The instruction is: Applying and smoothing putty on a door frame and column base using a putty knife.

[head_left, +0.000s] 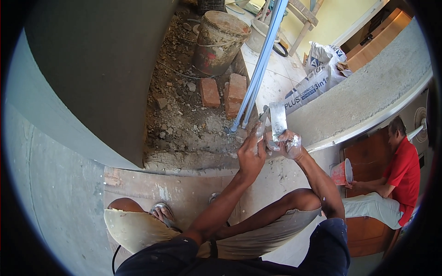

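Note:
My left hand (252,151) is closed round a narrow, putty-smeared blade (263,116) seen nearly edge-on; its handle is hidden by my fingers. Close beside it, my right hand (290,145) grips a flat, rectangular metal putty knife (278,118), its bright face pointing upward. White smears cover the fingers of both hands. The two blades stand side by side, and I cannot tell whether they touch. Just beyond them, light-blue pipes (261,69) lean from the rubble toward the upper right.
Bricks (210,93) and a dirty bucket (219,43) stand on rubble. A white bag (317,76) rests behind the grey ledge (350,99). A dark wall panel (92,69) rises at left. On the right, a person in red (401,170) holds a red bucket (341,173).

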`<act>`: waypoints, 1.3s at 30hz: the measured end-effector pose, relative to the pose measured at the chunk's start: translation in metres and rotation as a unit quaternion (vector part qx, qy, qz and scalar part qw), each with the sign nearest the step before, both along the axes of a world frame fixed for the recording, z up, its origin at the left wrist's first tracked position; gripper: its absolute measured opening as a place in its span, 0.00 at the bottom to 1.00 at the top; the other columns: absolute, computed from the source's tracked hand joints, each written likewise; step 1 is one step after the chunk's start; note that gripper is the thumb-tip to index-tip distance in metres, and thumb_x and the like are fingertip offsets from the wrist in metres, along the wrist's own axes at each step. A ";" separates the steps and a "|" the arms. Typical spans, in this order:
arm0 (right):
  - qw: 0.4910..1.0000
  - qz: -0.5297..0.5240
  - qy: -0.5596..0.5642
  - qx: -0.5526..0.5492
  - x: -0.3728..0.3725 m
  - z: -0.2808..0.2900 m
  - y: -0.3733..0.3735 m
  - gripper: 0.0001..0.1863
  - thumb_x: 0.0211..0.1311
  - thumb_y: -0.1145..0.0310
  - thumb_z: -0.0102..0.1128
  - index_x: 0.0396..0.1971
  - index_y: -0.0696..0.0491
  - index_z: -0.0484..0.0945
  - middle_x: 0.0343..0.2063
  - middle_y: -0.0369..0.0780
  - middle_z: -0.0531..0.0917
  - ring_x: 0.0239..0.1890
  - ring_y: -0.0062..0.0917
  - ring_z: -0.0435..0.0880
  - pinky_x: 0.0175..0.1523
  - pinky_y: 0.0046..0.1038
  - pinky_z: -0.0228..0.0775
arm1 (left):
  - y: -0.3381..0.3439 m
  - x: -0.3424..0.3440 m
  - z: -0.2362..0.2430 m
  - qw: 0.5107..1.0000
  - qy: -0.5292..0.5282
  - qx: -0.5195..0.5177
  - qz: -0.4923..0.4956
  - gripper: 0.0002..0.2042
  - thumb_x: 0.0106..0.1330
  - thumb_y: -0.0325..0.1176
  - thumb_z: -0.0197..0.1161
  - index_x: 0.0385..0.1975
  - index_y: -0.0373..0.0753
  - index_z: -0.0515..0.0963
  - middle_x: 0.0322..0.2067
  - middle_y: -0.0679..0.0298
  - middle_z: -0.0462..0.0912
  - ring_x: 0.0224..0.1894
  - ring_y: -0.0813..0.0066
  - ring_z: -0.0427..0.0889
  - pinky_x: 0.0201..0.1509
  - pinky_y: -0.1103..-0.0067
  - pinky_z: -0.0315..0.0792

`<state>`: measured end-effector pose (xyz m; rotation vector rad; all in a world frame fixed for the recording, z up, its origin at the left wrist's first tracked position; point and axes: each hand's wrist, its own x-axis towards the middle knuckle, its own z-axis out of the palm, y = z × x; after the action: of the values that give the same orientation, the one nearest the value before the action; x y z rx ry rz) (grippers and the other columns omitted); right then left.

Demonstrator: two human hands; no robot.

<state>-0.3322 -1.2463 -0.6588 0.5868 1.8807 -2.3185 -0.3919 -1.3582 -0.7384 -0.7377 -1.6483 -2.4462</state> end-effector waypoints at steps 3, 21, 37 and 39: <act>1.000 -0.010 0.011 0.005 0.005 -0.003 0.004 0.16 0.46 0.59 0.52 0.26 0.58 0.70 0.18 0.37 0.67 0.23 0.26 0.66 0.33 0.28 0.62 | -0.001 -0.003 -0.006 0.999 -0.002 -0.022 -0.029 0.16 0.56 0.20 0.52 0.46 0.29 0.71 0.40 0.45 0.77 0.42 0.53 0.78 0.43 0.71 0.73; 0.555 0.238 -0.177 0.777 0.000 0.046 -0.023 0.46 0.46 0.71 0.53 0.63 0.53 0.36 0.45 0.51 0.72 0.38 0.48 0.74 0.42 0.41 0.68 | 0.012 -0.015 -0.165 0.865 -0.205 -0.379 -0.257 0.13 0.56 0.35 0.59 0.33 0.31 0.74 0.31 0.45 0.79 0.36 0.49 0.78 0.37 0.63 0.70; 0.478 0.307 -0.170 0.805 -0.013 -0.003 -0.041 0.28 0.42 0.65 0.57 0.45 0.60 0.63 0.34 0.48 0.77 0.32 0.40 0.80 0.34 0.39 0.70 | 0.000 -0.018 -0.011 0.969 -0.228 -0.011 -0.096 0.12 0.55 0.35 0.62 0.32 0.33 0.79 0.25 0.58 0.81 0.28 0.79 0.76 0.33 0.78 0.70; 0.473 0.312 -0.127 0.814 -0.019 -0.020 -0.039 0.27 0.41 0.64 0.58 0.44 0.61 0.64 0.33 0.47 0.78 0.31 0.39 0.80 0.34 0.39 0.70 | 0.003 -0.025 -0.031 0.967 -0.239 -0.046 -0.072 0.12 0.56 0.37 0.61 0.31 0.33 0.79 0.22 0.58 0.81 0.25 0.84 0.74 0.29 0.79 0.69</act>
<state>-0.3513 -1.2852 -0.6784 0.1012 2.7246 0.5152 -0.4172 -1.3554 -0.7690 -0.2934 -1.9321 -2.8334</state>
